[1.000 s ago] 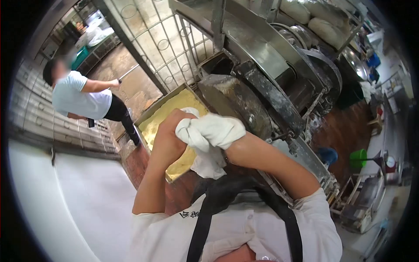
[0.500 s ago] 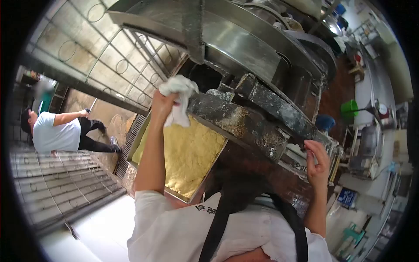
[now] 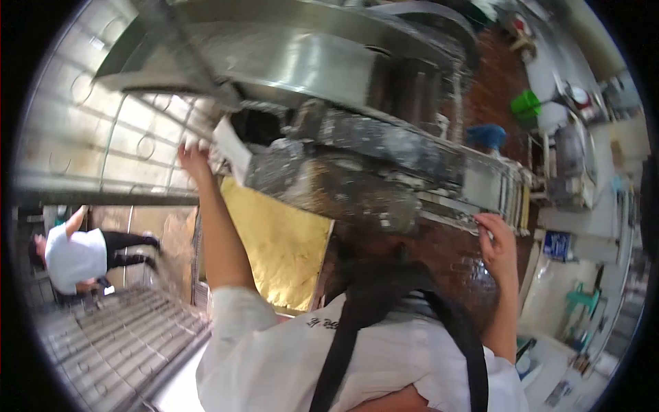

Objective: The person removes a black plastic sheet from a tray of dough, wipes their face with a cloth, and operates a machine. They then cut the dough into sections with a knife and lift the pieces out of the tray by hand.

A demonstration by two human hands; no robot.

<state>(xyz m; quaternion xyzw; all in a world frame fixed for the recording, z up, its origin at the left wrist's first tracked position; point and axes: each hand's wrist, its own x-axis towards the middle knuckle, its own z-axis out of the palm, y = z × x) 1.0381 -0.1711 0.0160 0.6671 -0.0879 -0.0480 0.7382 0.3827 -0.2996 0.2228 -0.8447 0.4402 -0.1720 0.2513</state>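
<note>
My left hand (image 3: pixel 195 159) is raised at the upper left, its fingers apart and nothing visible in it. Just to its right, a white cloth (image 3: pixel 234 150) lies against the dark, flour-marked machine part (image 3: pixel 343 185). Below them is a rectangular tray of yellow dough-like material (image 3: pixel 274 240), partly behind my left forearm. My right hand (image 3: pixel 497 240) is beside the right end of the machine, fingers loosely bent, with a gap between thumb and forefinger. Whether its fingertips touch the machine is unclear.
A large steel basin (image 3: pixel 288 62) spans the top. At left, a person in a white shirt (image 3: pixel 75 257) is beyond metal grilles (image 3: pixel 117 336). A green bin (image 3: pixel 525 104) and a blue object (image 3: pixel 486 136) are at upper right. Counters and equipment line the right side.
My left hand has let go of the white cloth and moved up-left of it. The view has shifted, and the person beyond the grille has changed posture. My right hand looks much the same.
</note>
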